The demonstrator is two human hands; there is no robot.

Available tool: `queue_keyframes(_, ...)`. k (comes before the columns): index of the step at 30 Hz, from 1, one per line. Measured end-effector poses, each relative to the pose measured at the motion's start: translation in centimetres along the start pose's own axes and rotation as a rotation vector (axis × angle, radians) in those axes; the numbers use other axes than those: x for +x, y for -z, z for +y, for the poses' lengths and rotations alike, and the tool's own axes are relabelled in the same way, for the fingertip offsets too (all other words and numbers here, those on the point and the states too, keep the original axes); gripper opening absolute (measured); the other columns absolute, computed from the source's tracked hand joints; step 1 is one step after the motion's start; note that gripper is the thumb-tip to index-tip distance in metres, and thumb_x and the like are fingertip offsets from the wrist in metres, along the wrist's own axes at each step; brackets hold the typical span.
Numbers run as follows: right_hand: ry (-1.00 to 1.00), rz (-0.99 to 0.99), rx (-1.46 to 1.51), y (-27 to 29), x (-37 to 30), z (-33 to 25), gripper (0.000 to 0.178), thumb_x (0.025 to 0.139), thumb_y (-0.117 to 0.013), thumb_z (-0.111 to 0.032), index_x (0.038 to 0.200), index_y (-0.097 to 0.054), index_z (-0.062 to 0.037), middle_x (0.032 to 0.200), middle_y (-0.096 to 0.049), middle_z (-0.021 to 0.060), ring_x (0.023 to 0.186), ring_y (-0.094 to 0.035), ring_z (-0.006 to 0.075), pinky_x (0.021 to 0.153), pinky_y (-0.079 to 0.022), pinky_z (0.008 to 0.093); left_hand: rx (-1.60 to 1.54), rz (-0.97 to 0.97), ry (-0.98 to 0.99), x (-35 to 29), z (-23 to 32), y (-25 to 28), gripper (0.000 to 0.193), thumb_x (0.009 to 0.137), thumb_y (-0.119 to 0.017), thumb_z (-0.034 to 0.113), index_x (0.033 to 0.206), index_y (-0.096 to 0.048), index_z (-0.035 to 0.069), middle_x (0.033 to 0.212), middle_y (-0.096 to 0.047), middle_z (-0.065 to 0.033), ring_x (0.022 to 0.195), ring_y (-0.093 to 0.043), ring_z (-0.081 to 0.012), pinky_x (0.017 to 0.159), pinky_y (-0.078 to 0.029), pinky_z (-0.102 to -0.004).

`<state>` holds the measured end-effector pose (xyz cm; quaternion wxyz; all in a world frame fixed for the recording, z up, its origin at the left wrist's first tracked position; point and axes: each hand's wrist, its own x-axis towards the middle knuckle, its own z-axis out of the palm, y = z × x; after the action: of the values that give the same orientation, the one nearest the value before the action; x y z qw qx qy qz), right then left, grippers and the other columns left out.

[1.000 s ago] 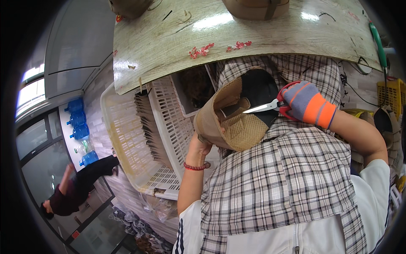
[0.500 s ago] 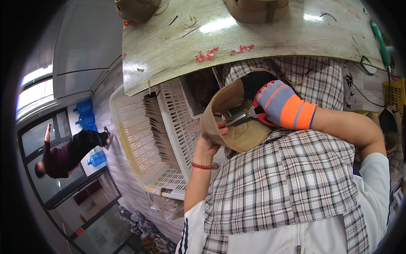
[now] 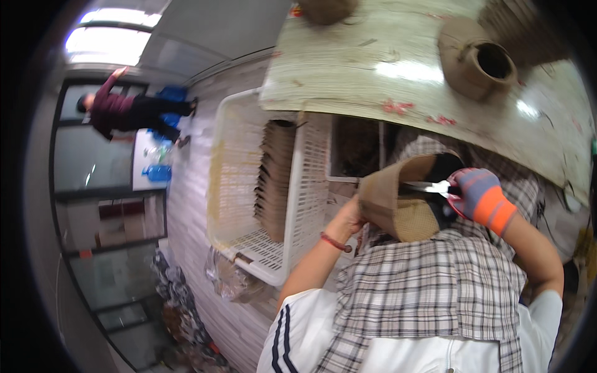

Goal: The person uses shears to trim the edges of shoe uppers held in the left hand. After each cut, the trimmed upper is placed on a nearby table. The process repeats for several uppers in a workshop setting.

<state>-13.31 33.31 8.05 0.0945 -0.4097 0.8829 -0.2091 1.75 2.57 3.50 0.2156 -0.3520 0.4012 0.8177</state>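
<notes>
Over my lap I hold a tan fabric cap (image 3: 380, 198), tilted so that its hollow inside with a woven lining shows. My bare left hand (image 3: 352, 214) is closed on its left edge, most of the fingers hidden by the cap. In a grey and orange glove, my right hand (image 3: 477, 194) is closed round the red handles of a pair of scissors (image 3: 439, 188). The scissors' blades reach into the cap's opening and point left. Blur hides whether they touch the fabric.
Beyond my lap stands a worktable (image 3: 348, 81) bearing more tan caps (image 3: 463, 56). Left of me, a white plastic basket (image 3: 311, 180) holds a stack of nested tan pieces (image 3: 277, 186). Farther left, another person (image 3: 130, 115) stands near blue water bottles (image 3: 158, 173).
The view has swung left, so the scene sits farther right. My left fingers, seen inside the cap before, are now mostly hidden. The scissors remain in my right hand.
</notes>
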Motion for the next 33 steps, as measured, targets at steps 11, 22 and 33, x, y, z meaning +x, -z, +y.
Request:
queue_keyframes(11, -0.054, -0.207, -0.109, 2.3, -1.4, 0.5, 0.035, 0.067, -0.080, -0.026, 0.093, -0.066, -0.0072, 0.091, -0.068, 0.0123, 0.089, -0.065, 0.0308, 0.079, -0.051, 0.0388, 0.074, 0.005, -0.004, 0.8, -1.7, 0.6, 0.041, 0.101, -0.057, 0.027, 0.136, -0.056, 0.005, 0.127, -0.066, -0.0085, 0.114, -0.063, -0.0198, 0.097, -0.052, -0.0368)
queue_keyframes(22, -0.029, -0.279, -0.083, 1.4, 0.0, 1.0, 0.034, 0.068, -0.078, -0.033, 0.089, -0.068, -0.0086, 0.088, -0.068, 0.0117, 0.086, -0.065, 0.0311, 0.077, -0.052, 0.0405, 0.006, -0.037, -0.054, 2.1, -3.1, 1.1, 0.037, 0.104, -0.049, 0.021, 0.135, -0.056, 0.001, 0.130, -0.064, -0.0110, 0.114, -0.063, -0.0198, 0.098, -0.052, -0.0336)
queue_keyframes(33, 0.019, -0.318, -0.139, 0.3, -0.1, 0.4, 0.038, 0.069, -0.074, -0.045, 0.081, -0.071, -0.0092, 0.081, -0.069, 0.0145, 0.078, -0.068, 0.0329, 0.071, -0.054, 0.0407, -0.040, -0.067, -0.032, 2.1, -2.4, 0.4, 0.043, 0.104, -0.051, 0.029, 0.139, -0.054, 0.003, 0.134, -0.062, -0.0086, 0.120, -0.059, -0.0159, 0.101, -0.049, -0.0319)
